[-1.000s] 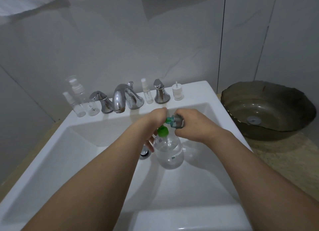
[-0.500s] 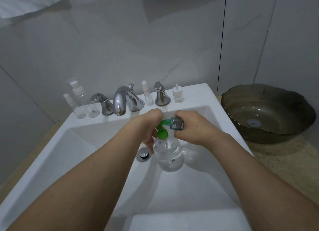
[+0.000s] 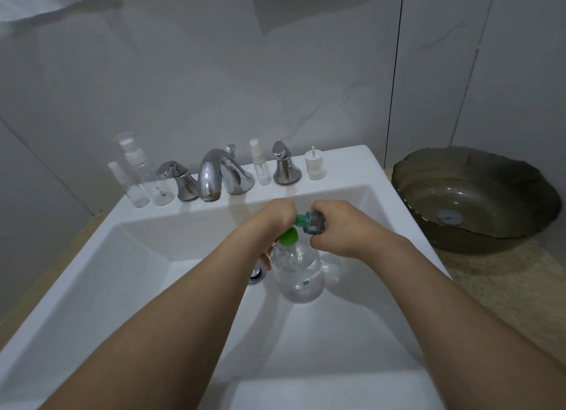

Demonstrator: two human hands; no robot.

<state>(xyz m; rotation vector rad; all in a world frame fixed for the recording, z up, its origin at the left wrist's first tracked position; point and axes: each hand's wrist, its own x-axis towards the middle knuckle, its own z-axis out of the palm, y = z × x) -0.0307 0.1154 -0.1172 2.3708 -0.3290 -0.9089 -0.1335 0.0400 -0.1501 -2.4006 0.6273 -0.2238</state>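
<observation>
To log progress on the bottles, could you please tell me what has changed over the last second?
Hardly anything visibly changed. The right hand still grips the small teal-necked bottle, tipped sideways just above the green top of the large clear bottle. The left hand still holds the large bottle's neck over the sink. Nothing was picked up or let go.

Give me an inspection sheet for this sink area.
Surface: white sink, drain in basin.
Job's things: small bottle with teal cap held tilted over green-capped clear bottle in the basin.
Clutter: spray bottles and a pump top beside the faucet.
Hands: left hand grips the teal cap; right hand grips the small bottle.
Cables: nothing seen.
Surroundings: grey tiled wall; dark glass bowl on the counter, right.
</observation>
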